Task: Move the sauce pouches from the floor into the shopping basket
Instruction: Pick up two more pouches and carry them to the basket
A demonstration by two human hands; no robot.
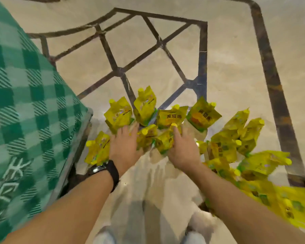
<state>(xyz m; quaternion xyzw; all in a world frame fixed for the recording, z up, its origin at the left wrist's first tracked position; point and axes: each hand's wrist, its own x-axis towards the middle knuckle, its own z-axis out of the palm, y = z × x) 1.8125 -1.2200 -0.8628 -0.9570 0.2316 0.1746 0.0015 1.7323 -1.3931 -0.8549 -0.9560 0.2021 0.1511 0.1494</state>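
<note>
Head view: Both bare forearms reach down and forward over the beige stone floor (227, 71), which carries dark inlaid lines in a lattice pattern. The left hand (124, 145), with a black wristwatch (106, 170) on its wrist, lies palm down with fingers spread, touching the yellow spouted sauce pouches (169, 117) at the near edge of the cluster. The right hand (183, 150) is also palm down, fingers extended onto a small yellow pouch (163, 141) between the two hands. Whether either hand is clamped on a pouch cannot be told; the fingers are blurred and partly hidden.

The pouches lie on the floor in a loose arc. Several stand upright beyond the fingertips. One lies just beside the left wrist. More are piled to the right of the right forearm, blurred toward the lower right corner.

A green-and-white checked fabric surface (25, 106) with white lettering fills the left side, close to the left arm.
</note>
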